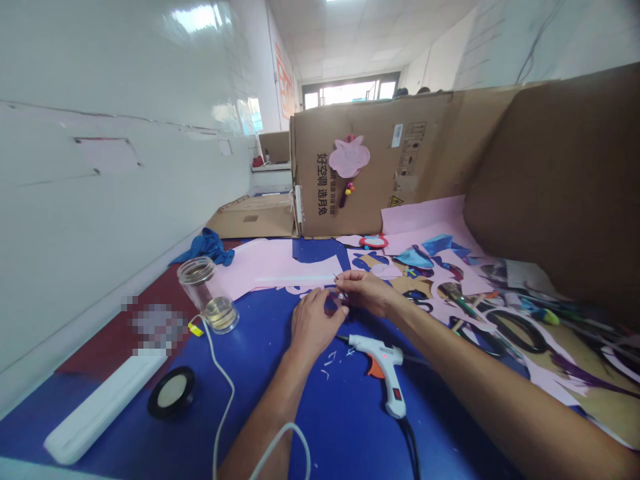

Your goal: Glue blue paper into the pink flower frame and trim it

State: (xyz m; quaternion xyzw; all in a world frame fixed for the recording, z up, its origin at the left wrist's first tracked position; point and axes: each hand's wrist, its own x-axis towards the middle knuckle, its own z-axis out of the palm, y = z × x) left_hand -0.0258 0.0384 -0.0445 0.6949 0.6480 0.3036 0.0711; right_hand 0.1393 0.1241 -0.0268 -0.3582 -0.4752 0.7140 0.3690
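Observation:
My right hand (365, 293) pinches a thin pointed item (337, 277) between its fingertips, too small to name. Just below it, my left hand (315, 323) lies close by, its fingertips at a small dark foam piece (331, 304), partly hidden by the fingers. Both hands are above a blue work mat (330, 427). A white hot glue gun (383, 363) lies on its side below my right wrist, with its nozzle pointing left and an orange piece (375, 368) under it. Its white cable is out of reach of neither hand.
Pink and blue foam cutouts (425, 257) and black rings (517, 331) cover the right side. A glass jar (210, 297), blue cloth (205, 247), black-rimmed round object (173, 393) and white strip (103, 407) lie left. Cardboard walls (360, 167) stand behind.

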